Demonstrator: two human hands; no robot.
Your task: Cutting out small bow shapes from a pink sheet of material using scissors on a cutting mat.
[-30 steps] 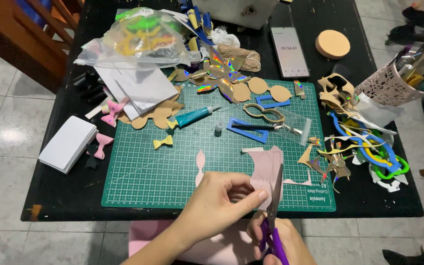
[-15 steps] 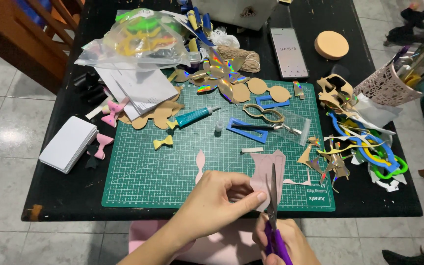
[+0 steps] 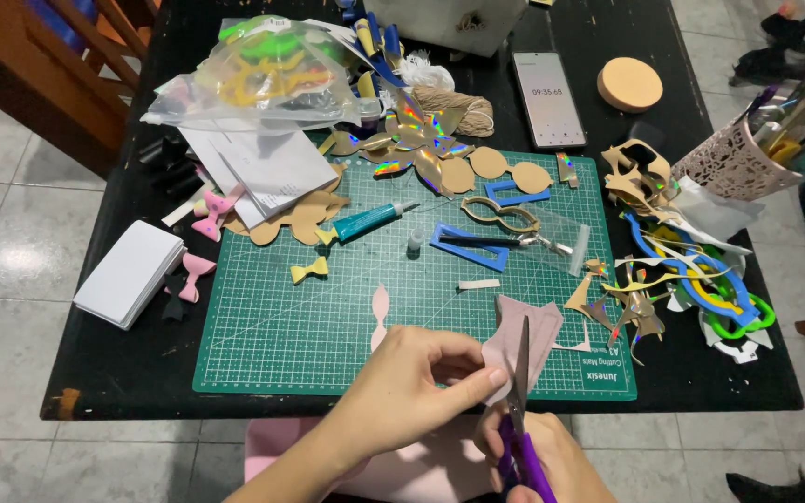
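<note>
1. A person's left hand point(image 3: 412, 387) pinches a pale pink foam piece point(image 3: 524, 340) by its lower left edge, thumb and fingers closed tight on it, above the near right part of a green cutting mat point(image 3: 328, 307)

2. The right hand point(image 3: 538, 456) grips purple-handled scissors point(image 3: 519, 419), fingers curled through the loops; the blades point up and away from the body, slightly parted and biting into the piece from its lower edge

3. The foam lies straight ahead of the blades, its long axis running up and to the right, nearly along the cut line; the left hand is the nearer one, holding it just left of the blades

4. Against the view a second ago, the piece has been drawn lower and closer to the body, and the blades now sit deeper in it; a teal glue tube point(image 3: 370, 221) and the scraps on the black table point(image 3: 123, 363) lie unchanged
</note>
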